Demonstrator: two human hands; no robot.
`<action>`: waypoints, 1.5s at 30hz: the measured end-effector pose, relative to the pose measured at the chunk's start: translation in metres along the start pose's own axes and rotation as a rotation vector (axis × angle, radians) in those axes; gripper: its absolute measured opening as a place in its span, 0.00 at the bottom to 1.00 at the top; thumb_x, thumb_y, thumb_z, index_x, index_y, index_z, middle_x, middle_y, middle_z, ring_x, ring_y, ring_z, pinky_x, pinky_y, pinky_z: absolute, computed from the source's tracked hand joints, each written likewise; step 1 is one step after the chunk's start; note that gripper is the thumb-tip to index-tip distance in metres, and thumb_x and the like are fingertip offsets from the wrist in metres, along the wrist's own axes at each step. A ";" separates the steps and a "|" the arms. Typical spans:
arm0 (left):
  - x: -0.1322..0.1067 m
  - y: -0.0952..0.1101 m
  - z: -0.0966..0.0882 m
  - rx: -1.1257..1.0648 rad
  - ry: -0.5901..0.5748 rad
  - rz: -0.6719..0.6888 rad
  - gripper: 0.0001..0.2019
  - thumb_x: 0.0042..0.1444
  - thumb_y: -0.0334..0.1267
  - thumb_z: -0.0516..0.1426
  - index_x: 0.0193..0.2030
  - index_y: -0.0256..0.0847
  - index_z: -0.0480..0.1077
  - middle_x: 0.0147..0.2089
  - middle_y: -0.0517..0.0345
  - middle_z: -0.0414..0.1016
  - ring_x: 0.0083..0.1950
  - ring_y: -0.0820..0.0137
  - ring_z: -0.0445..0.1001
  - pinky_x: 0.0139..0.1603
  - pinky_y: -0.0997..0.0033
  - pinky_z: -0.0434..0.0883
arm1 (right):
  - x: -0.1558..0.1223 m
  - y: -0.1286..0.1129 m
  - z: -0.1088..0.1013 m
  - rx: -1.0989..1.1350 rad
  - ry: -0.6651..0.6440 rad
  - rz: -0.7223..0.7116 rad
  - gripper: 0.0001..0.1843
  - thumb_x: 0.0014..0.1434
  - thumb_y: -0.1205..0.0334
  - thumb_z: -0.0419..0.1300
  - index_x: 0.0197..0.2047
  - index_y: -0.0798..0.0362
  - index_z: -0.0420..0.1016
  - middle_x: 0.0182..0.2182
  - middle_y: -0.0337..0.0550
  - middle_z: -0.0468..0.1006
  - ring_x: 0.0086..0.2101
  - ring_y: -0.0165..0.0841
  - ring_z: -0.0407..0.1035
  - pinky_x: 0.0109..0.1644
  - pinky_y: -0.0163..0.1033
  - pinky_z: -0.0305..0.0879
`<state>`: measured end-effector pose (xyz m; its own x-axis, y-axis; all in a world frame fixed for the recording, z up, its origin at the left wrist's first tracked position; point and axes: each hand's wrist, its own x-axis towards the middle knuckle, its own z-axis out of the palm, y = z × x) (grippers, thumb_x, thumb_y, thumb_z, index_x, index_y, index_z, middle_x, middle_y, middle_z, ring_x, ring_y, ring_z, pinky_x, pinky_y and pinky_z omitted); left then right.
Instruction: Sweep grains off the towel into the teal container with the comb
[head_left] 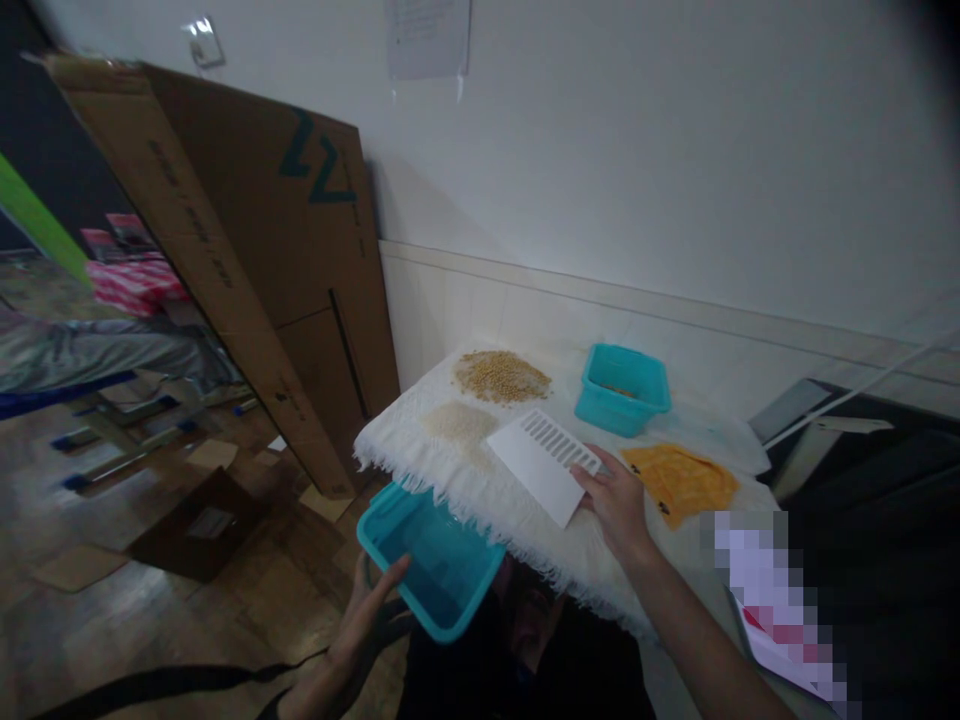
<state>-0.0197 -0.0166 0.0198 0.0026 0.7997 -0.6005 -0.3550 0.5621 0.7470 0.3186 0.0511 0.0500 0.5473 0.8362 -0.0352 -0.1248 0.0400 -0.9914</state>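
My left hand (375, 605) grips a teal plastic container (442, 545) by its near left rim, thumb over the edge. The container is tilted and held just under the fringed front edge of the white cloth (555, 560). My right hand (615, 495) is closed on the right end of a white slotted card (529, 465), which lies low over the cloth. Left of the card is a thin heap of pale grains, like rice (454, 425). Behind that lies a pile of yellow beans, like soybeans (502, 377).
A second teal container (622, 390) with some yellowish contents stands at the back by the wall. An orange cloth (679, 482) lies right of my right hand. A tall cardboard box (255, 250) leans at the left; an open carton (199, 525) sits on the floor.
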 end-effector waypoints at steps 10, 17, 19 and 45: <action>-0.007 0.001 -0.003 -0.009 -0.072 0.027 0.52 0.49 0.52 0.72 0.74 0.59 0.45 0.62 0.41 0.76 0.48 0.48 0.85 0.47 0.50 0.79 | -0.004 -0.005 0.000 0.038 0.030 -0.004 0.41 0.36 0.53 0.78 0.54 0.54 0.78 0.29 0.42 0.86 0.27 0.41 0.79 0.26 0.41 0.75; -0.009 -0.001 -0.013 0.002 -0.151 0.018 0.49 0.55 0.51 0.68 0.75 0.63 0.43 0.69 0.43 0.71 0.52 0.49 0.84 0.51 0.48 0.78 | 0.001 -0.007 -0.004 0.050 0.042 -0.011 0.41 0.34 0.56 0.78 0.54 0.53 0.78 0.28 0.40 0.85 0.27 0.39 0.78 0.28 0.40 0.75; -0.008 -0.002 -0.010 0.009 -0.139 0.004 0.49 0.55 0.51 0.68 0.75 0.62 0.41 0.68 0.42 0.71 0.50 0.48 0.84 0.50 0.48 0.79 | 0.006 -0.008 0.005 0.045 -0.027 0.003 0.40 0.35 0.55 0.78 0.54 0.53 0.78 0.27 0.39 0.85 0.27 0.39 0.78 0.29 0.41 0.76; -0.007 0.012 -0.007 -0.012 -0.055 -0.011 0.53 0.53 0.52 0.69 0.76 0.57 0.39 0.67 0.36 0.70 0.47 0.48 0.85 0.49 0.45 0.78 | 0.032 -0.007 0.046 -0.076 -0.217 0.021 0.42 0.32 0.54 0.77 0.53 0.56 0.80 0.24 0.41 0.84 0.23 0.40 0.76 0.25 0.41 0.73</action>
<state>-0.0310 -0.0171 0.0311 0.0584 0.8038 -0.5920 -0.3662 0.5689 0.7364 0.2986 0.1025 0.0614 0.3537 0.9346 -0.0360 -0.0667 -0.0131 -0.9977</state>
